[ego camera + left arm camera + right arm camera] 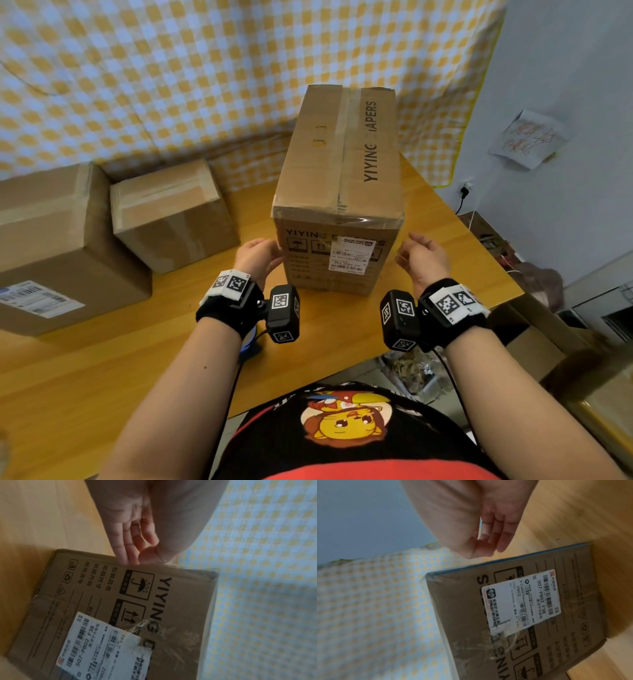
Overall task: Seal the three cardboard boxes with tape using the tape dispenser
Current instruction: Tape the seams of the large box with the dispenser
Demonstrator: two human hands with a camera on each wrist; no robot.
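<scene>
A yellow-and-white checked cloth hangs across the back, behind an orange-brown wooden table. To the right stands a pale blue-grey wall, with a crumpled white paper sheet bearing red handwriting stuck to it. Lower on that wall a white socket holds a black plug, its cable trailing downward. Beyond the table's right edge, open brown cartons sit on the floor. Near the front edge lies a crinkled clear plastic bag.
</scene>
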